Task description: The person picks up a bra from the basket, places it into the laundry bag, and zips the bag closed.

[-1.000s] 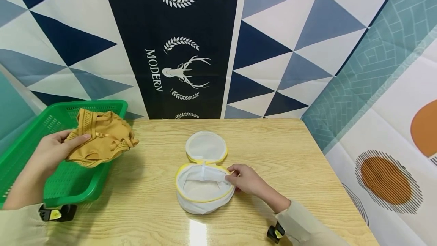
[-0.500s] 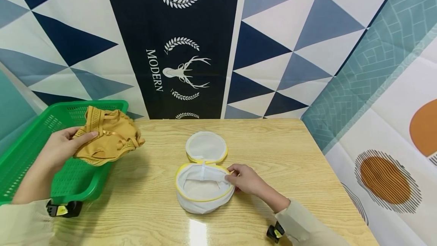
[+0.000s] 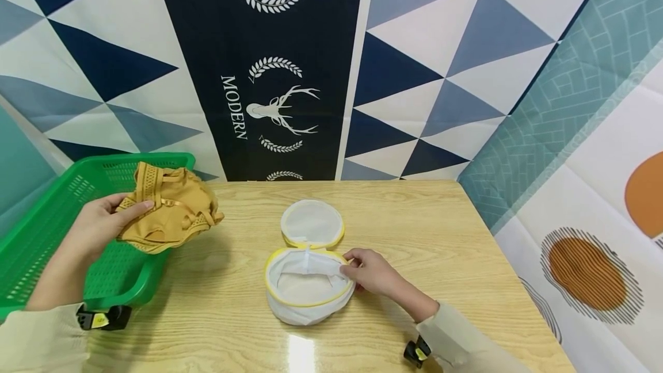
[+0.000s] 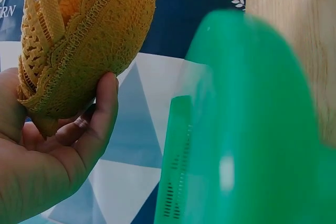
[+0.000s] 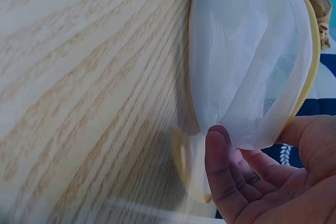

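Patterned cloth [image 3: 404, 56] backs the wooden table [image 3: 414, 217], where the white mesh bag [image 3: 305, 314] sits upright, its lid [image 3: 312, 223] folded back beyond it, leaving the mouth uncovered. At the rim's right side the right hand [image 3: 373, 272] pinches the mesh between thumb and fingers, probably to steady it and keep it from sagging. The left hand [image 3: 101, 223] pinches the mustard bra [image 3: 173, 212] by one end, above the green basket's [image 3: 80, 184] right edge, seemingly so its bulk stays bunched
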Demonstrator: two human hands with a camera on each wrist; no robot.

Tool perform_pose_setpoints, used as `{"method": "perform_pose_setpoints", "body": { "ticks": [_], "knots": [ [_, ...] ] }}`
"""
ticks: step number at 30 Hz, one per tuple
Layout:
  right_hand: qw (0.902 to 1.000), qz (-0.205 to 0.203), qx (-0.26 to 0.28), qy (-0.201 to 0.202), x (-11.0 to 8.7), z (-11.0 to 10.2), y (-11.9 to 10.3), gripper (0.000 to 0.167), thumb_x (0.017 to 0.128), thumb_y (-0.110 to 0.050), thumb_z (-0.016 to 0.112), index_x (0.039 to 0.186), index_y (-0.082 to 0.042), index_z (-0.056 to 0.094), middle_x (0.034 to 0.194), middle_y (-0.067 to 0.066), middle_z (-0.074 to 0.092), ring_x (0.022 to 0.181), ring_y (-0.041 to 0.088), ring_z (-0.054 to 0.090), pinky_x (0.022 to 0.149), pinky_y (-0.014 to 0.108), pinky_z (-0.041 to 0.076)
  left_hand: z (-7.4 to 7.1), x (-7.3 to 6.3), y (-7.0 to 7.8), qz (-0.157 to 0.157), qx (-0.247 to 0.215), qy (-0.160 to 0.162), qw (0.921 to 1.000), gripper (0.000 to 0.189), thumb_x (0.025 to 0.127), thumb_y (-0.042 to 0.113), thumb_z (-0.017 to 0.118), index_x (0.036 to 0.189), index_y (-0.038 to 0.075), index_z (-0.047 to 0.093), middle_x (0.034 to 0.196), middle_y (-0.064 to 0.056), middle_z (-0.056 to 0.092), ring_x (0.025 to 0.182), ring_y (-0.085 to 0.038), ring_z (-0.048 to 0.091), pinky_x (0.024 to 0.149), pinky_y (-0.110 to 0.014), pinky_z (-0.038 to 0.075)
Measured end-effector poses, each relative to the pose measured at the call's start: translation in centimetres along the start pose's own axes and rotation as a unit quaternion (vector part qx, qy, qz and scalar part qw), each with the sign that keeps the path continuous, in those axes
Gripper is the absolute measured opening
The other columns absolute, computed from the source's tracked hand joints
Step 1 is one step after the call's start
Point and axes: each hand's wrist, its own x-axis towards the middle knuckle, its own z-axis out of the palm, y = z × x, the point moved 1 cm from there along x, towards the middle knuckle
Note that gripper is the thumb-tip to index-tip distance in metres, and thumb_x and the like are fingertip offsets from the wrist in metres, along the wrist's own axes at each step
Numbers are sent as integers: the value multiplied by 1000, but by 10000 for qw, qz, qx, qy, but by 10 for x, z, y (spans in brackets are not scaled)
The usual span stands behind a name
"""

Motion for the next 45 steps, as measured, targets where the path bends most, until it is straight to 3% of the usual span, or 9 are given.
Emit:
{"method": "perform_pose_setpoints", "body": {
  "ticks": [14, 21, 28, 45],
  "knots": [
    [10000, -58, 13, -67, 0, 0, -1, 29, 90, -13, 60, 115, 1, 60, 82, 8, 56, 58, 15, 56, 53, 32, 52, 9, -1, 8, 239, -471, -139, 9985, 73, 94, 42, 52, 140, -10, 29, 74, 21, 64, 68, -3, 65, 61, -26, 54],
    [9999, -85, 5, -59, 0, 0, -1, 28, 90, -13, 60, 114, 1, 61, 81, 8, 56, 56, 15, 56, 52, 31, 51, 15, 0, 13, 398, -381, -157, 9984, 69, 94, 42, 52, 140, -7, 33, 73, 19, 65, 66, -5, 65, 60, -27, 54],
    [9999, -147, -14, -27, 1, -1, -1, 27, 90, -13, 60, 113, 1, 61, 80, 7, 57, 56, 15, 55, 52, 31, 50, 19, 2, 18, 364, -320, -77, 9988, 70, 92, 46, 53, 139, -4, 37, 72, 18, 64, 65, -5, 64, 59, -27, 53],
    [10000, -58, -22, -34, 2, 1, -1, 29, 90, -13, 60, 115, 1, 60, 81, 6, 59, 57, 15, 56, 52, 30, 50, 33, 8, 23, 434, -215, -327, 9983, 71, 93, 44, 52, 143, -2, 31, 66, 16, 58, 55, -5, 55, 55, -29, 49]
  ]
}}
